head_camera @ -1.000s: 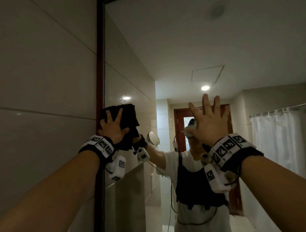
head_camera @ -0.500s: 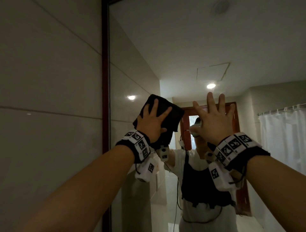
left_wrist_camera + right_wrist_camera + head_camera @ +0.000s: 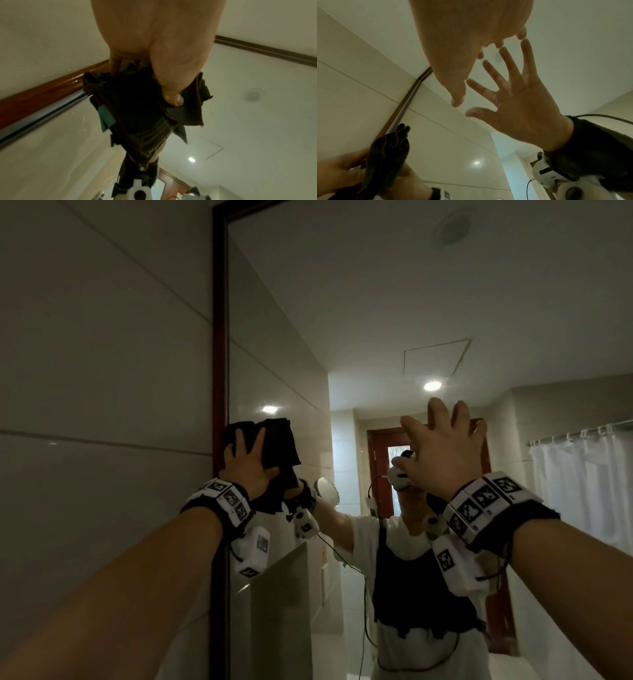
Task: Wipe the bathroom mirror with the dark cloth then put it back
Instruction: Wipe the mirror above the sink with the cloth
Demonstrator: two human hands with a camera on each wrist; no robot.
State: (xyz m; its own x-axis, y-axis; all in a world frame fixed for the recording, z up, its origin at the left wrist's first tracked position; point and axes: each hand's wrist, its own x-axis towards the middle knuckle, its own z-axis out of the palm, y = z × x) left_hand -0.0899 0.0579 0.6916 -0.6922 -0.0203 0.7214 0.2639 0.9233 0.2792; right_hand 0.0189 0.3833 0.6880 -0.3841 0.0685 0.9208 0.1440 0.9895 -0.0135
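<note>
Left hand [image 3: 247,465] presses dark cloth [image 3: 277,443] flat against mirror [image 3: 359,302] by its left frame [image 3: 219,337]; right hand [image 3: 442,453], fingers spread, touches the glass.

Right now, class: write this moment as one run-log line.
stage: wiping | left hand: presses dark cloth on mirror beside its wooden frame | right hand: fingers spread, fingertips on glass | cloth return: not yet done
</note>
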